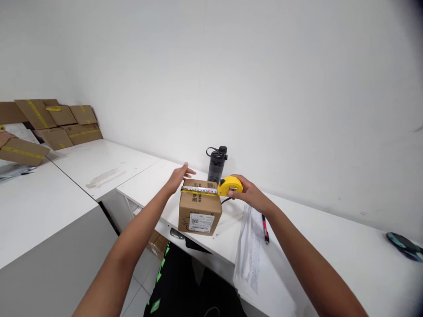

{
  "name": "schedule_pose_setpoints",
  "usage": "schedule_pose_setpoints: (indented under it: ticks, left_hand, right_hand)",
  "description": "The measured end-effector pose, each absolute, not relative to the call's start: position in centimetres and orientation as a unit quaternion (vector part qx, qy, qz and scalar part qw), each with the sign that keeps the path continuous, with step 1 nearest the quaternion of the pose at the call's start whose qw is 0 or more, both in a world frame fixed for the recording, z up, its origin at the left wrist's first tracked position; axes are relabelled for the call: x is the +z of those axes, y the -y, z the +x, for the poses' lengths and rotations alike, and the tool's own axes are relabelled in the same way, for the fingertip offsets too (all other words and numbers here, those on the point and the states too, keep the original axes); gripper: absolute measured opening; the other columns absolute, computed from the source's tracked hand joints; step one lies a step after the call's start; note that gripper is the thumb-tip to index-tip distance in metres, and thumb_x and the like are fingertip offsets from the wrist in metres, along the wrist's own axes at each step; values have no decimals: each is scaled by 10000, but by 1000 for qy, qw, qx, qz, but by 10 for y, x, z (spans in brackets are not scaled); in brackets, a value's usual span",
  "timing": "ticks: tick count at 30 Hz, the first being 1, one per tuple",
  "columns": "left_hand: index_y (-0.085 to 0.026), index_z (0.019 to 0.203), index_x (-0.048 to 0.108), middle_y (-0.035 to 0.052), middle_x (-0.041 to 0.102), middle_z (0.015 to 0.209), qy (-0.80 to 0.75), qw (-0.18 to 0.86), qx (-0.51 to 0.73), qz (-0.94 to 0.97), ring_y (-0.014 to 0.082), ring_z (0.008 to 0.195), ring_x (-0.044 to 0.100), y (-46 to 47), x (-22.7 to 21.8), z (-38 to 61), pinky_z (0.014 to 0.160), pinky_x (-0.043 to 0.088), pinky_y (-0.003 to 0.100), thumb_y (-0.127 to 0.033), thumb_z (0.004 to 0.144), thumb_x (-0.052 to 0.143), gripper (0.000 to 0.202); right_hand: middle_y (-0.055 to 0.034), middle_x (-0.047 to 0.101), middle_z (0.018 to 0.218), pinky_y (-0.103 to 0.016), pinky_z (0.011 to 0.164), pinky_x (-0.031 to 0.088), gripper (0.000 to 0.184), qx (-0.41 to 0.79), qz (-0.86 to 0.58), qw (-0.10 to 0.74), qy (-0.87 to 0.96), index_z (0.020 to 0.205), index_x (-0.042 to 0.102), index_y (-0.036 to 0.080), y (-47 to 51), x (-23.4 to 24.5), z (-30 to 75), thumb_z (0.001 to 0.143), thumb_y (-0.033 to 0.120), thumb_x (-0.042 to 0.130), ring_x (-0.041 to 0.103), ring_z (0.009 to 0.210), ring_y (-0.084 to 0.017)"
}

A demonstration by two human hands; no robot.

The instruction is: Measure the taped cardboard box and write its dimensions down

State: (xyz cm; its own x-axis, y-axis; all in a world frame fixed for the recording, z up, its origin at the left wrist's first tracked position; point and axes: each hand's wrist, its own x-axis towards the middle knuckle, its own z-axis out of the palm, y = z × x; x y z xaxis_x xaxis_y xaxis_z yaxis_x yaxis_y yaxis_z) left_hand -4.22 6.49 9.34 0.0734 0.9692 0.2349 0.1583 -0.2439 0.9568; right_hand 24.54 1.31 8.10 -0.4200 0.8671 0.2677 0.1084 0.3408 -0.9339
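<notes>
A small cardboard box (199,212) with a white shipping label stands on the white table (330,259). My right hand (247,192) grips a yellow tape measure (230,185) at the box's right top edge. Its blade (199,189) is stretched leftward across the box top. My left hand (178,176) rests at the box's left top edge, where the blade ends, fingers extended forward; whether it pinches the blade tip is hidden.
A dark water bottle (217,164) stands behind the box. A red pen (265,229) and printed papers (253,251) lie to the right. Flattened cardboard boxes (56,121) pile on the far left tables. A dark object (405,245) lies at far right.
</notes>
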Motion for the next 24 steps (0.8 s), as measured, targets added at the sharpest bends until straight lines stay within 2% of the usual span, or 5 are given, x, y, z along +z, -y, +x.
schedule_pose_setpoints:
  ticks: [9,11,15,20,24]
  left_hand:
    - [-295,673,628,46,629,729,-312,405,695,505,217,729,604,112,86,-9,720,531,408,-603,892,426,429]
    - [-358,892,711,69,677,908,-295,421,624,588,276,897,635,137,48,19,786,545,442,-707,768,559,400]
    - [-342,1419,441,100,466,1460,-287,575,426,637,346,1328,454,131,-5,80,1081,418,486,-692,682,680,850]
    - [-235,1214,586,101,681,1148,-325,570,416,629,270,1024,648,87,-16,122,893,532,377,-639,765,633,606]
    - [-212,1032,655,46,726,934,-396,476,358,699,229,837,665,57,-20,126,760,536,333,-542,732,695,448]
  right_hand:
    - [-102,590,1174,-455,821,540,731,390,-408,553,613,1215,480,316,84,47,292,626,618,791,620,990,-317]
    - [-126,614,1141,-484,792,554,848,442,-421,536,583,1287,403,324,112,23,290,616,737,715,641,952,-336]
    - [-144,551,1309,-508,866,535,806,488,-419,517,564,1389,318,344,148,-8,271,747,788,518,602,1100,-348]
    - [-85,323,1543,-472,1093,369,624,351,-477,427,683,1423,420,315,129,-2,308,925,669,293,395,1357,-299]
    - [-104,586,1309,-433,964,441,514,179,-667,333,642,1325,542,272,61,-2,360,976,558,295,612,1059,-265]
